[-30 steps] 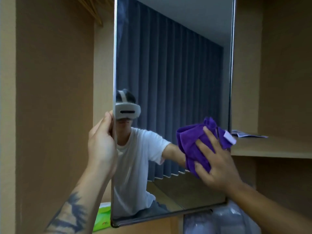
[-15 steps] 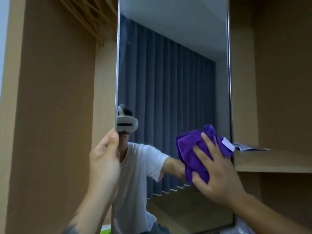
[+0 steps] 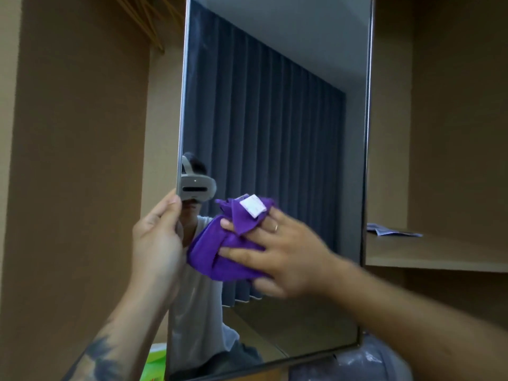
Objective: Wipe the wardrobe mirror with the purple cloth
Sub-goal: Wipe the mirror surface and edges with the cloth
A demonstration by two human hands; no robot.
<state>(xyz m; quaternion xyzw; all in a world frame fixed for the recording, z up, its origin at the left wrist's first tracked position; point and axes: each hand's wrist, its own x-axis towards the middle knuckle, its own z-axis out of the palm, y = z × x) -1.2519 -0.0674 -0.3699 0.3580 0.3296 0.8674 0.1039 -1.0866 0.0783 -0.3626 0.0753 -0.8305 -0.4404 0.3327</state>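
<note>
- Head view looks straight at the wardrobe mirror [image 3: 275, 119], a tall framed panel that stands out from the brown wardrobe interior.
- Left hand [image 3: 156, 237] grips the mirror's left edge, fingers curled round the frame; I judge this is to steady the panel so it does not swing under the wiping pressure.
- Right hand [image 3: 283, 251] lies spread with straight fingers over the purple cloth [image 3: 220, 259], pressing it flat against the glass in the lower left part of the mirror, just beside the left hand.
- Bunched as it is, the cloth gives a thick pad under the palm; a white label [image 3: 253, 206] sticks up from its top fold.
- Right hand looks blurred, which suggests a sweep across the glass is under way.
- Faint streaks show near the upper left of the glass, so much of the upper mirror probably remains to be wiped.
- To the right, a wardrobe shelf [image 3: 439, 257] carries some papers [image 3: 390, 231], well apart from the hands.
</note>
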